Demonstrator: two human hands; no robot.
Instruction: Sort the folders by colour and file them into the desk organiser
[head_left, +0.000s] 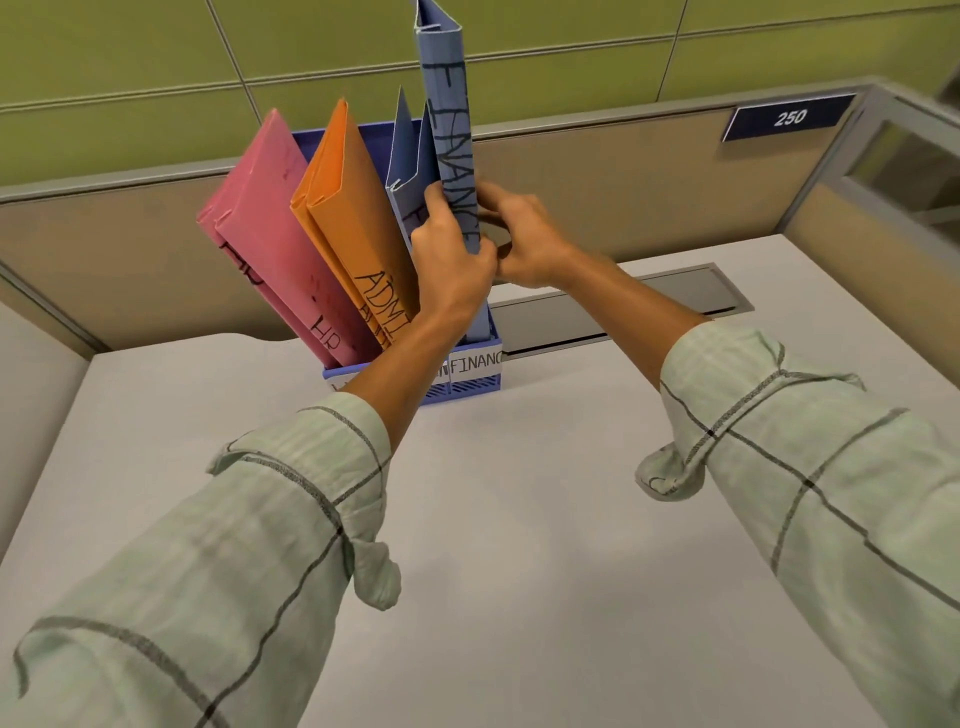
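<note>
A blue desk organiser (470, 383) stands at the back of the desk, its front label reading FINANC on the right. Two pink folders (270, 228) marked HR lean in its left slot. Two orange folders (353, 208) marked ADMIN fill the middle. One blue folder (408, 156) stands in the right slot. A second blue folder (449, 119), marked FINANCE, stands upright and taller above that slot. My left hand (452, 265) grips its lower left edge. My right hand (524, 239) holds its right side with curled fingers.
The white desk (519, 545) spreads in front of the organiser. A grey cable tray lid (623, 306) runs along the back edge to the right. A beige partition (623, 187) rises behind, bearing a dark plate (789, 117) numbered 250.
</note>
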